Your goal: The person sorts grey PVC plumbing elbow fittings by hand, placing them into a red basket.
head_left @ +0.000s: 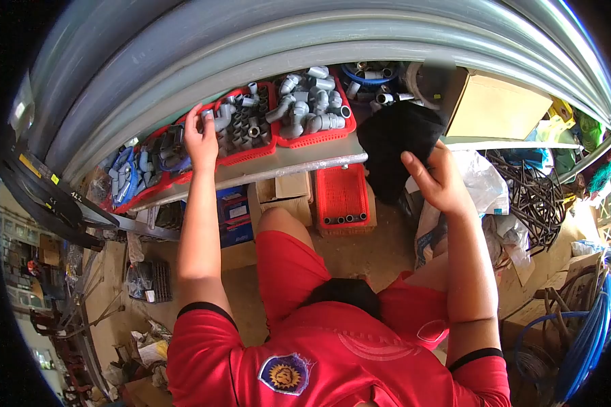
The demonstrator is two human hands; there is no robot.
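Note:
My left hand (pixel 201 141) is raised to the shelf at the left, its fingers closed at the rim of a red basket. A small grey pipe fitting (pixel 208 116) shows between thumb and fingers. Around it are baskets of grey plastic pipe fittings, such as the red basket (pixel 250 157) with small dark-mouthed ones and another red basket (pixel 317 140) with larger elbows. My right hand (pixel 438 178) grips a limp black cloth or bag (pixel 392 144), thumb on its near side. The cloth hangs in front of the shelf edge and hides part of what lies behind.
Long grey pipes (pixel 285 44) run across above the shelf (pixel 292 163). Below stand a red crate (pixel 343 192) and a cardboard box (pixel 283 192). At the right are a larger carton (pixel 492 108), dark metal rods (pixel 533 197), white sacks (pixel 478 178) and coiled blue hose (pixel 594 325).

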